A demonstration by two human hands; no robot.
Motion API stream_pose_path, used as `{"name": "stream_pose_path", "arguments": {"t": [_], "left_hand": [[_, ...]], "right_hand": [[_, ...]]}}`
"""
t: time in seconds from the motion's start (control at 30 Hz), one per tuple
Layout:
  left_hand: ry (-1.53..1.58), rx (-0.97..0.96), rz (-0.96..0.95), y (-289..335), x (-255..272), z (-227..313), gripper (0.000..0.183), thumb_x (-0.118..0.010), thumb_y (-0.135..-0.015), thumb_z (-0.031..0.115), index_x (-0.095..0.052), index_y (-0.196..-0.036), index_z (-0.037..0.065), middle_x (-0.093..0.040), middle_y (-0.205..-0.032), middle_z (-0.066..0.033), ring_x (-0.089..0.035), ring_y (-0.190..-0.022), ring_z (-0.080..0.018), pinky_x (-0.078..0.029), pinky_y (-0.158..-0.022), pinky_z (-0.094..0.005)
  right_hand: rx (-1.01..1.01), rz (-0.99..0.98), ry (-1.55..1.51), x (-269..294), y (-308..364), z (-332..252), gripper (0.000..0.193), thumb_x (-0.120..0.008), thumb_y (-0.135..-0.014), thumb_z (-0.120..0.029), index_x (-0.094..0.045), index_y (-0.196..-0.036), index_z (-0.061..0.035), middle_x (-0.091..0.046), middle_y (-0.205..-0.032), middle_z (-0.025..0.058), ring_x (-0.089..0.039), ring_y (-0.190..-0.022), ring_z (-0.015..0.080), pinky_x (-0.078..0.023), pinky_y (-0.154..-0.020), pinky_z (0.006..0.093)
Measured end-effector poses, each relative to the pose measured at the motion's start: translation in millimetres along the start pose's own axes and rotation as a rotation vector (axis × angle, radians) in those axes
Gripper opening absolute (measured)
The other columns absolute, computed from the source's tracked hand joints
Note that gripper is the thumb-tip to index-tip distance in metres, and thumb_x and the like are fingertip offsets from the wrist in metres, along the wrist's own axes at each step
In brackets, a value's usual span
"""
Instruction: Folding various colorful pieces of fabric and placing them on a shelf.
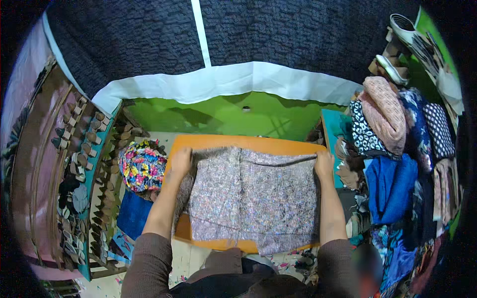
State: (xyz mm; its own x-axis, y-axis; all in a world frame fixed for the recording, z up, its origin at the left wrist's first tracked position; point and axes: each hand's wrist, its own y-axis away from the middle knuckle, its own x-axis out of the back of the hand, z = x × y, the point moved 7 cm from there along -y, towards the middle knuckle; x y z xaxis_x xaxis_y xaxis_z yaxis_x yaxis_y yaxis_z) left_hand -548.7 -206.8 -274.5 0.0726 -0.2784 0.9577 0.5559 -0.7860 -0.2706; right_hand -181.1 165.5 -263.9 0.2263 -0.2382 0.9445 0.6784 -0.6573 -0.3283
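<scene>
A sparkly grey-pink garment (278, 198) with a vertical line down its middle is spread over an orange table (278, 144). Its lower edge hangs unevenly near my lap. What kind of garment it is, I cannot tell. At its upper left corner, my left hand (181, 162) is closed on the fabric. My right hand (324, 164) grips the upper right corner in the same way, so the top edge runs between both fists with a slight sag near the left.
Left of the table lie a flowered bundle (142, 166) and blue folded cloth (134, 214), beside racks of shoes (94, 136). On the right are piled clothes, including a pink knit (382, 114) and a blue garment (392, 186). A dark curtain (278, 35) hangs ahead.
</scene>
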Motion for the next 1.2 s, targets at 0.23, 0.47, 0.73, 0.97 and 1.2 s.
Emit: {"name": "stream_pose_path", "arguments": {"t": [0.23, 0.47, 0.73, 0.97, 1.2], "left_hand": [[0.156, 0.116, -0.181, -27, -32, -10, 0.024, -0.056, -0.082, 0.025, -0.052, -0.093, 0.005, -0.059, -0.089, -0.0165, -0.058, -0.081, -0.0352, -0.046, -0.067, -0.0444], [0.077, 0.118, -0.003, -56, -14, -26, 0.021, -0.055, -0.083, 0.026, -0.052, -0.094, 0.009, -0.058, -0.087, -0.0146, -0.058, -0.079, -0.0344, -0.047, -0.061, -0.0441], [-0.101, -0.211, 0.038, -41, 66, 11, 0.019, -0.054, -0.081, 0.017, -0.049, -0.100, 0.013, -0.053, -0.083, -0.0082, -0.058, -0.071, -0.0279, -0.047, -0.056, -0.0380], [-0.361, -0.237, 0.074, 69, 94, -8, 0.020, -0.051, -0.073, 0.010, -0.052, -0.093, 0.013, -0.052, -0.087, -0.0044, -0.056, -0.077, -0.0220, -0.047, -0.058, -0.0353], [-0.436, -0.240, -0.011, 191, 77, 15, 0.020, -0.052, -0.073, 0.013, -0.053, -0.093, 0.014, -0.053, -0.092, -0.0030, -0.055, -0.079, -0.0197, -0.046, -0.062, -0.0343]], "right_hand": [[-0.153, -0.151, 0.062, -69, 0, 28, 0.016, -0.050, -0.077, -0.010, -0.060, -0.090, -0.0078, -0.060, -0.089, 0.0097, -0.055, -0.091, 0.0278, -0.037, -0.085, 0.0447], [-0.154, -0.156, 0.098, -62, -33, 19, 0.020, -0.055, -0.080, -0.014, -0.060, -0.098, -0.0085, -0.059, -0.094, 0.0108, -0.055, -0.094, 0.0288, -0.035, -0.090, 0.0462], [-0.196, 0.053, 0.061, 25, -31, 35, 0.016, -0.054, -0.078, -0.010, -0.055, -0.094, -0.0059, -0.057, -0.095, 0.0095, -0.052, -0.098, 0.0285, -0.035, -0.090, 0.0450], [-0.012, 0.200, 0.091, 70, 68, 57, 0.014, -0.053, -0.078, -0.006, -0.052, -0.091, -0.0038, -0.054, -0.088, 0.0121, -0.052, -0.089, 0.0286, -0.036, -0.089, 0.0408], [0.216, 0.104, 0.089, 72, 198, 47, 0.021, -0.055, -0.070, -0.004, -0.053, -0.091, -0.0064, -0.052, -0.089, 0.0087, -0.050, -0.088, 0.0268, -0.037, -0.082, 0.0392]]}}
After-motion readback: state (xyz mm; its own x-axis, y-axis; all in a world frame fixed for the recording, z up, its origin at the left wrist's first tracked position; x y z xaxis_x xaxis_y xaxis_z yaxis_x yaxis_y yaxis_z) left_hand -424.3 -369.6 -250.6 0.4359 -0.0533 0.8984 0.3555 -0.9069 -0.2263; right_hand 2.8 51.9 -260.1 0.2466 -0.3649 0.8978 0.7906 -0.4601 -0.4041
